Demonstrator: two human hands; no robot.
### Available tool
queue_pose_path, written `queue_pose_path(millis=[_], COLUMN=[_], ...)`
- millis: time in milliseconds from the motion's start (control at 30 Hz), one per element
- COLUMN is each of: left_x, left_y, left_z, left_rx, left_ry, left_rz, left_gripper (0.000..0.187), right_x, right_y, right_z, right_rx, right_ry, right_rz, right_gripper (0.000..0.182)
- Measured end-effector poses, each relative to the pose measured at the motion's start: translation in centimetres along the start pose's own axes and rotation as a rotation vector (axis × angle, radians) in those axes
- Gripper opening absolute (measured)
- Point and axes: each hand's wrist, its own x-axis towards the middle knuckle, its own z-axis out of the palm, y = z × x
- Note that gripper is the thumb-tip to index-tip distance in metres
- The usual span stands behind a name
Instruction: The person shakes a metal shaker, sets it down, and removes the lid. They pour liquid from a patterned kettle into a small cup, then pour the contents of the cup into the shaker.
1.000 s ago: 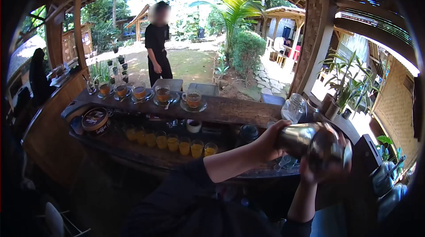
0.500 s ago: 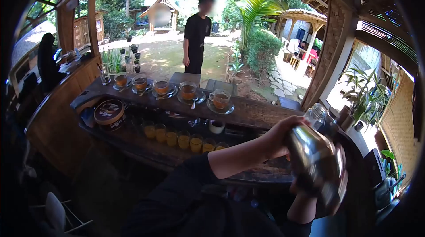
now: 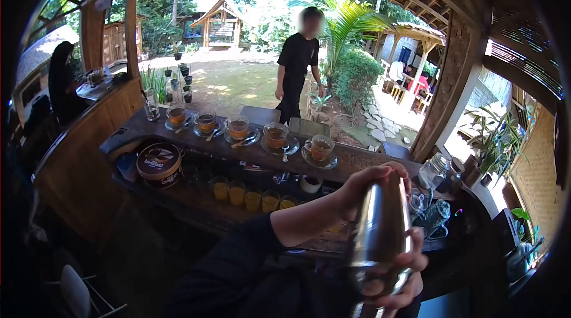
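Observation:
A shiny metal cocktail shaker [image 3: 380, 223] is held tilted in front of me at the right. My left hand [image 3: 357, 190] is closed over its upper end, with the fingers reaching across the top. Lower down, my right hand [image 3: 407, 270] wraps its fingers around the shaker's narrower part. The shaker's lowest end runs into the dark bottom edge of the view. Beyond it on the bar ledge is a glass cup of amber drink [image 3: 321, 148] on a saucer, nearest to my left hand.
Several more cups on saucers line the wooden ledge [image 3: 351, 159]. Glasses of orange drink [image 3: 253, 201] and a round brown tub [image 3: 159, 164] stand on the lower shelf. Glass jars [image 3: 434, 170] are at the right. A person in black [image 3: 297, 68] is outside beyond the ledge.
The shaker has moved left with both hands and is less blurred. The person outside has moved right. The view has shifted slightly.

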Motion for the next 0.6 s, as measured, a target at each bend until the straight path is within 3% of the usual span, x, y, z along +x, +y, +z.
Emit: queue_pose_path(millis=[33, 133, 167, 200, 233, 267, 300, 333, 400, 433, 467, 533, 567, 600], left_x=[-0.6, -3.2, -3.8, -5.5, -6.8, -7.7, -9.0, -10.7, -13.1, -14.2, -15.5, -18.5, -20.0, -20.8], left_y=[0.4, 1.9, 0.9, 0.6, 1.3, 2.6, 4.1, 5.0, 6.5, 7.0, 7.7, 8.5, 8.4, 8.5], left_z=[-1.2, -6.1, -8.3, -10.2, -10.3, -10.6, -9.3, -7.6, -4.1, -2.8, -3.0, -5.4, -6.9, -6.9], left_rx=[0.003, -0.204, -0.194, -0.251, -0.305, -0.289, -0.289, -0.296, -0.238, -0.175, -0.259, -0.351, -0.357, -0.328], left_ry=[-0.019, 0.413, 0.458, 0.652, 0.847, 0.841, 0.678, 0.528, 0.186, -0.004, 0.077, 0.265, 0.373, 0.724], left_rz=[0.041, -0.098, 0.078, 0.043, 0.01, 0.015, 0.057, 0.096, 0.231, 0.328, 0.339, 0.373, 0.389, 0.456], left_gripper=[0.035, 0.037, 0.037, 0.037, 0.037, 0.037, 0.036, 0.036, 0.034, 0.032, 0.031, 0.03, 0.03, 0.03], right_x=[0.8, 3.2, 3.2, 2.9, 4.1, 5.6, 7.4, 8.1, 9.5, 10.2, 10.6, 10.6, 10.0, 9.7], right_y=[0.2, 4.8, 6.9, 7.7, 8.0, 7.3, 6.0, 4.5, 0.4, -1.5, -0.2, 3.6, 5.3, 6.6], right_z=[0.5, 2.9, 4.8, 6.8, 7.8, 8.4, 9.2, 11.6, 13.8, 14.0, 15.8, 18.0, 20.1, 22.0], right_rx=[0.021, -0.348, -0.414, -0.046, 0.08, -0.031, -0.138, -0.092, 0.007, 0.067, 0.133, 0.158, 0.198, 0.288], right_ry=[-0.064, -0.264, -0.16, 0.127, 0.148, -0.021, -0.189, -0.153, -0.219, -0.33, -0.282, -0.453, -0.402, -0.294], right_rz=[0.03, 0.243, 0.31, 0.648, 0.71, 0.441, 0.175, -0.133, -0.458, -0.474, -0.593, -0.409, -0.159, 0.145], right_gripper=[0.065, 0.085, 0.092, 0.09, 0.087, 0.081, 0.076, 0.064, 0.054, 0.056, 0.036, 0.049, 0.064, 0.071])
